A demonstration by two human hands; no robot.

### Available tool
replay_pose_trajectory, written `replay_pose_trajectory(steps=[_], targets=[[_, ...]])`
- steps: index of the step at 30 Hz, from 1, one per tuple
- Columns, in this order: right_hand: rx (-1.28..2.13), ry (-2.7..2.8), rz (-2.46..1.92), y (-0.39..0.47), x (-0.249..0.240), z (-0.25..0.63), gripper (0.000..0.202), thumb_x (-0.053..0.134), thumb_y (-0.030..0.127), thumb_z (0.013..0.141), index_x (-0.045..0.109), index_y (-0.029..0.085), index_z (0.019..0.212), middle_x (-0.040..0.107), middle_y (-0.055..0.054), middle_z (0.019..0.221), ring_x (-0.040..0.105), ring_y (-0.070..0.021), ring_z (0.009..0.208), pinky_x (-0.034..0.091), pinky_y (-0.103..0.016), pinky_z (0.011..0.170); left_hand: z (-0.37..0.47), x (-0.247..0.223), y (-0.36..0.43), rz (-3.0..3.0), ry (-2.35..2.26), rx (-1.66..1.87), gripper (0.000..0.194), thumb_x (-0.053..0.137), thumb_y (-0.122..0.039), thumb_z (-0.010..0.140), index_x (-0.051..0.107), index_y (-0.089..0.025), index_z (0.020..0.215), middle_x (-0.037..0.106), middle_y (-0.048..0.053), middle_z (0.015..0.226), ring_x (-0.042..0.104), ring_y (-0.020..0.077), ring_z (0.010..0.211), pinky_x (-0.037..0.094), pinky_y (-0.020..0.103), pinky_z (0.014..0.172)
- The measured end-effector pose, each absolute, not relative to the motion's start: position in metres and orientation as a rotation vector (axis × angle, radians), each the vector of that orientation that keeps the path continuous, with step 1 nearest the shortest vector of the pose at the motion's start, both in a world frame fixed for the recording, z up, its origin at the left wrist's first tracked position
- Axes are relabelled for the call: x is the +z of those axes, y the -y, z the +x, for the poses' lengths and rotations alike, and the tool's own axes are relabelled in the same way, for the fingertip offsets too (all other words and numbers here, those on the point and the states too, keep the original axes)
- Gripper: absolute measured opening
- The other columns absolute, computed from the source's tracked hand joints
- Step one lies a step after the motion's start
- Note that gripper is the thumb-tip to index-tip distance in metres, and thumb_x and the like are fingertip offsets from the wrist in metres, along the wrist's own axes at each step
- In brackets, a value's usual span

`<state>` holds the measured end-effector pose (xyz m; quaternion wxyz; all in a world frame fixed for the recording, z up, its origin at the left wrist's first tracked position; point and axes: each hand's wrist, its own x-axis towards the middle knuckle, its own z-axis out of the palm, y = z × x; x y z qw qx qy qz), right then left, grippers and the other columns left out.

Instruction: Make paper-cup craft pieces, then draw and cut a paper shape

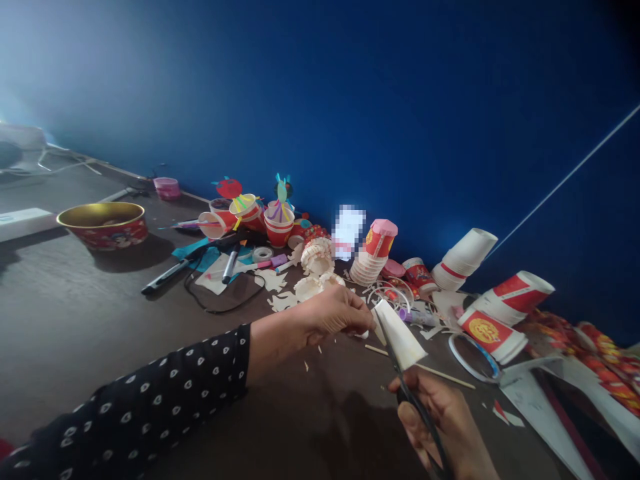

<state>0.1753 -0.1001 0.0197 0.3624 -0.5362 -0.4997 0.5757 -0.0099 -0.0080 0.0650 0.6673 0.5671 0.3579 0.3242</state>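
Observation:
At the centre my left hand (337, 312) is closed, its fingertips pinched at the left edge of a white paper piece (401, 335). My right hand (437, 417), lower right, is wrapped round the handles of black scissors (395, 357). The scissors' blades point up and away from me and lie against the left part of the white paper. Beneath the paper a thin wooden stick (447, 378) lies on the dark table (280, 427). Small white scraps are scattered near my left wrist.
A gold-rimmed red bowl (113, 233) stands at the left. Paper cups with coloured strips (279, 227), markers (230, 265) and cut paper lie behind my hands. Stacked cups (463, 259), a tape ring (474, 360) and a dark flat object (585, 420) are at the right.

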Motion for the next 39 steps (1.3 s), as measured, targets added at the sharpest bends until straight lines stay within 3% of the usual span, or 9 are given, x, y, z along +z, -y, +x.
replay_pose_trajectory(steps=[10,34,39], targets=[[1.385,1.337,-1.392,0.105,0.021,0.173,0.051,0.069,0.063,0.058,0.053,0.019,0.079,0.029,0.011,0.046,0.024,-0.0039,0.037,0.023,-0.016,0.033,-0.014,0.065,0.006,1.338,-0.824,0.685,0.019,0.063,-0.015,0.066,0.056,-0.012,0.048,0.045,-0.005,0.041,0.032,0.0025,0.037,0.015,0.017,0.036],[1.426,1.317,-1.371,0.106,0.034,0.171,0.041,0.073,0.051,0.06,0.057,0.018,0.077,0.034,0.01,0.045,0.031,-0.0045,0.036,0.027,-0.015,0.033,-0.013,0.063,0.007,1.339,-0.879,0.677,0.016,0.063,-0.018,0.065,0.058,-0.014,0.051,0.045,-0.005,0.043,0.031,0.0034,0.038,0.015,0.018,0.037],[1.472,1.26,-1.366,0.102,0.027,0.176,0.039,0.075,0.046,0.058,0.058,0.018,0.078,0.039,0.009,0.046,0.032,-0.0037,0.034,0.028,-0.014,0.031,-0.012,0.061,0.006,1.28,-0.819,0.715,0.012,0.064,-0.017,0.065,0.061,-0.013,0.053,0.049,-0.003,0.046,0.037,0.0045,0.042,0.023,0.018,0.041]])
